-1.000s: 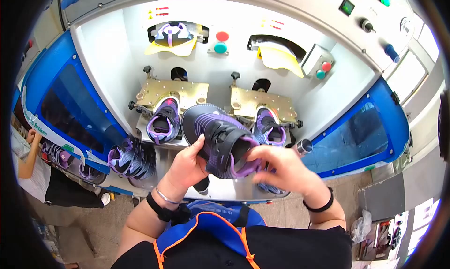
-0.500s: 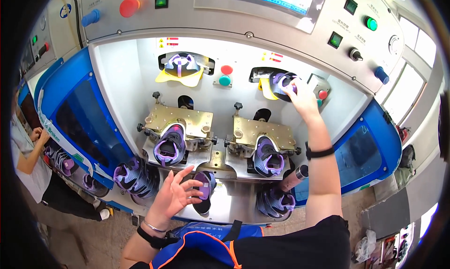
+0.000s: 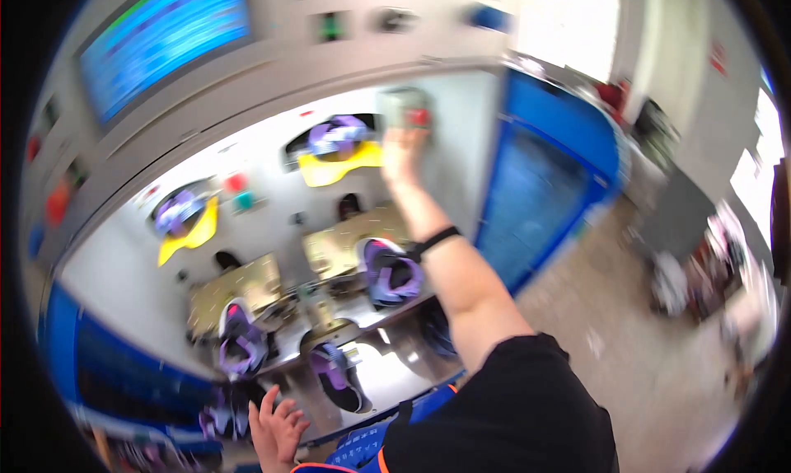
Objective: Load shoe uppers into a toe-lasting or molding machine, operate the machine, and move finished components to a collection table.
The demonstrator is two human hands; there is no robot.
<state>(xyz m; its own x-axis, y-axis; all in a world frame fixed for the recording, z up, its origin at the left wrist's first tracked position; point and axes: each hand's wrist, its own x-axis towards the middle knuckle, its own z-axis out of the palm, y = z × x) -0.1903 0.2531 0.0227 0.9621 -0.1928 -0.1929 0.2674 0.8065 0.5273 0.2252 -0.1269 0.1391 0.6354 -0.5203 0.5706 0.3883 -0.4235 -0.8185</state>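
My right hand (image 3: 401,153) reaches up to the grey button box (image 3: 405,102) with a red button on the machine's inner right wall. Its fingers are blurred against the lower part of the box. Beside it, a purple shoe upper (image 3: 339,135) sits over the right yellow form (image 3: 338,170). My left hand (image 3: 278,430) hangs low with fingers apart and holds nothing. Nearest to it are a black and purple shoe (image 3: 336,376) on the metal tray (image 3: 387,370) and a shoe (image 3: 241,341) at the left brass clamp (image 3: 239,296). Another shoe (image 3: 389,273) stands at the right clamp (image 3: 350,242).
A second upper (image 3: 180,213) sits on the left yellow form (image 3: 191,238). Blue doors with dark windows flank the machine, the right door (image 3: 535,193) beside my arm. Above are a screen (image 3: 169,40) and control knobs. More shoes (image 3: 222,415) sit at lower left.
The view has swung to the right and blurred. My right hand has let go of the upper at the right form and moved to the button box. My left hand sits lower in view.
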